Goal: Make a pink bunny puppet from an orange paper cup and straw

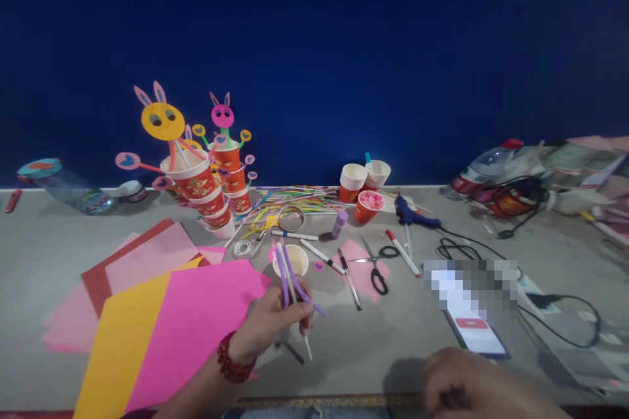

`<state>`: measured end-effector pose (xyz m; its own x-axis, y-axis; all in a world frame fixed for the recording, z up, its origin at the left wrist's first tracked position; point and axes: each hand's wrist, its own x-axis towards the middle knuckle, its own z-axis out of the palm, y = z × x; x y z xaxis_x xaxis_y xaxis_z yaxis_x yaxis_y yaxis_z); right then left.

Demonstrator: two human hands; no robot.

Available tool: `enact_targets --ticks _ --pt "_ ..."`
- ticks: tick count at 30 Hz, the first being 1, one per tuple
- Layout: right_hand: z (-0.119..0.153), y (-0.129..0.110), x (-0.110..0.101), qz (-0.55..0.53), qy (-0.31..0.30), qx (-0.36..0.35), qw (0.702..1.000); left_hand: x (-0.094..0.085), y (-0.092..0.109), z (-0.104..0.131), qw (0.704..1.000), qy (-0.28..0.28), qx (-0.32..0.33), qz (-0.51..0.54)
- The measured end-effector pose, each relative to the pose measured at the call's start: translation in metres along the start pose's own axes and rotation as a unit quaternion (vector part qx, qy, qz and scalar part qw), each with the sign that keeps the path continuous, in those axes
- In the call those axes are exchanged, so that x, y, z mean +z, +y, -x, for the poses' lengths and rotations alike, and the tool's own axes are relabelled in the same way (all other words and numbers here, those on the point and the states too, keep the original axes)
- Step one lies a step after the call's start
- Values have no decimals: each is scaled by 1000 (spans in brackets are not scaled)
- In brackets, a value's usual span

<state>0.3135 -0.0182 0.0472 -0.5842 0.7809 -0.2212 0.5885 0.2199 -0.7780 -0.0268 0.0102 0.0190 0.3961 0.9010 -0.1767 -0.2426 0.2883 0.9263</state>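
My left hand [284, 314], with a red beaded bracelet at the wrist, is closed round a small bundle of purple pipe cleaners [284, 281] and a thin white stick [307, 348]. One purple stem bends out to the right. Just behind the bundle stands a white paper cup [297, 260], partly hidden, with a small pink cutout at its left side. My right hand [455, 376] is low at the right, below the phone [474, 321]. Motion smears its fingers, and I cannot see anything in it.
Decorated stacked cups [194, 186] with bunny faces stand back left. Coloured paper sheets [196, 327] lie left. Scissors [376, 268], a pen [350, 279] and markers [322, 256] lie in the middle. A glue gun [415, 215] with its cord and a bottle [484, 170] are right.
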Motion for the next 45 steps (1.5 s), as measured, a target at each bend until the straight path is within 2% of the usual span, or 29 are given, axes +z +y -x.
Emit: enact_targets --ticks 2,3,6,9,12,15,17,20,23,26,29,32,35,40,45 --pt "-15 -8 7 6 -46 -43 998 3 0 -1 1000 -4 -1 -5" --pt "-26 -11 11 9 -35 -49 998 4 0 -1 1000 -5 -5 -7" --pt "-63 -24 28 -21 103 -22 994 9 0 -1 1000 -9 -20 -14" --pt "-99 -42 42 -136 162 -51 976 14 -1 0 998 -33 -36 -44" --pt "-127 -60 52 -214 135 -91 963 18 -2 0 990 -72 -47 -107" --pt "-141 -70 59 -242 155 -136 948 19 -5 0 987 -68 -42 -139" --pt "-143 -69 62 -292 174 -128 932 18 -7 0 992 -61 -23 -109" --pt "-139 -63 63 -383 176 -72 904 16 -9 4 995 -58 19 -83" --pt "-133 -59 63 -408 193 -55 891 13 -11 10 987 3 65 -147" --pt "-131 -58 65 -396 222 -53 889 12 -11 13 961 81 112 -241" --pt "-130 -58 68 -388 222 -45 893 13 -9 14 939 113 140 -294" --pt "-129 -59 71 -343 198 -70 916 15 -6 14 933 123 148 -304" --pt "-126 -62 72 -283 212 -98 930 17 -3 15 925 130 152 -323" --pt "-124 -67 72 -285 230 -121 923 16 -4 17 911 158 144 -352" --pt "-123 -70 76 -315 256 -136 904 17 -4 19 921 158 153 -322"
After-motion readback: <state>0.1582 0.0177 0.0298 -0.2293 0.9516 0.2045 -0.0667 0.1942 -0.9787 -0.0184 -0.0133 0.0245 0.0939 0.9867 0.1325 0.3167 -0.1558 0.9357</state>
